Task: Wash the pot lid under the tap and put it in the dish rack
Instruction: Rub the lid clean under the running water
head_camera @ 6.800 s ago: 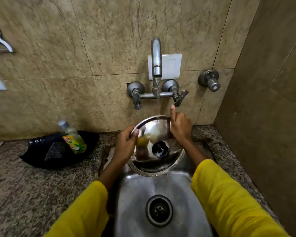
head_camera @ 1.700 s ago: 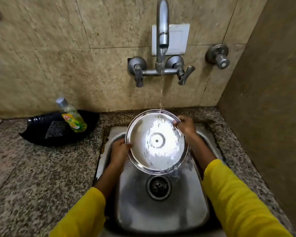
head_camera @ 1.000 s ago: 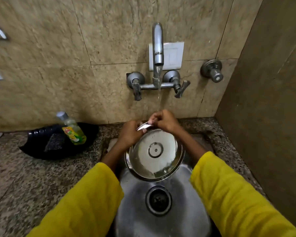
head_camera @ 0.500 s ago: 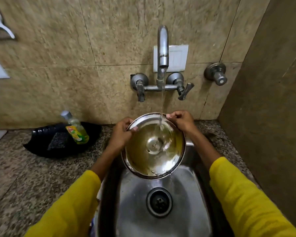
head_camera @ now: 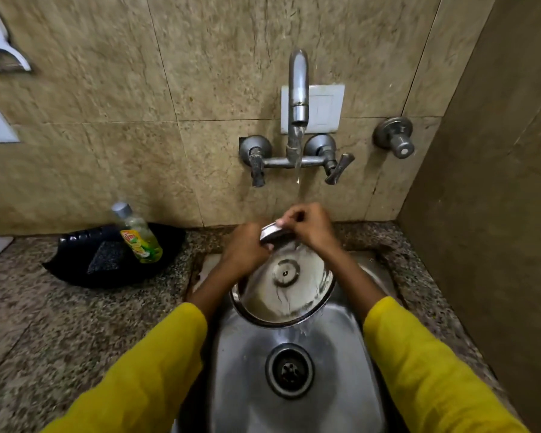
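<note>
Steel round pot lid (head_camera: 285,285) now tilted upright over the sink (head_camera: 294,401), versus flatter 0.5 s ago. Left hand (head_camera: 247,248) and right hand (head_camera: 310,226) both pinch its top rim, closer together.

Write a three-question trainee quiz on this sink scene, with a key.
1. True or false: water is running from the tap.
2. Which hands grip the lid? A) left only B) right only C) both
3. Fill in: the soap bottle leans in a black ____.

Key:
1. True.
2. C: the left hand and right hand both hold its far rim, over the sink.
3. Tray.
</note>
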